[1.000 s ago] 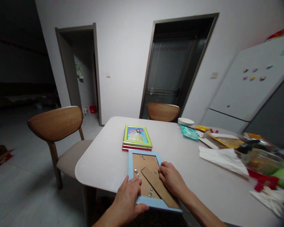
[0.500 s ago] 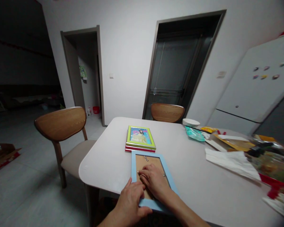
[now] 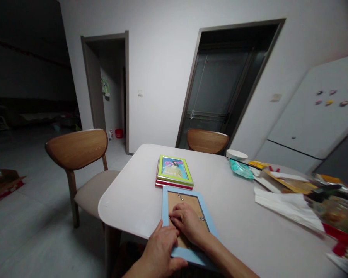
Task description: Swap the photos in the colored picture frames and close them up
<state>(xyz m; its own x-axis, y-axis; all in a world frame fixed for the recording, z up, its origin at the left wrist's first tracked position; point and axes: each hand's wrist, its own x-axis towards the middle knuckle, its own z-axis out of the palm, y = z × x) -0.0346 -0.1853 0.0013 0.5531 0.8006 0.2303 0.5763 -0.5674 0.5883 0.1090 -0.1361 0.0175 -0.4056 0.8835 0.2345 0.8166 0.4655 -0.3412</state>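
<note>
A light blue picture frame (image 3: 166, 204) lies face down at the near edge of the white table (image 3: 226, 204), its brown backing board up. My left hand (image 3: 162, 249) rests on the frame's near left corner, fingers flat, thumb over the bottom rail. My right hand (image 3: 188, 224) lies across the backing board, fingers curled down near the left-side metal clip. Whether it pinches the clip is hidden. Just beyond the frame sits a stack of frames (image 3: 174, 173), the top one green with a picture facing up.
Wooden chairs stand at the table's left (image 3: 78, 148) and far side (image 3: 207, 141). The right side holds a white bowl (image 3: 236, 155), a teal packet (image 3: 240, 170), papers (image 3: 288, 204) and clutter. A fridge (image 3: 310, 116) stands at right; two dark doorways are behind.
My right hand moved from the frame's right side across the backing to its left side, covering the stand flap. The left hand stayed at the near left corner. The view shifted slightly.
</note>
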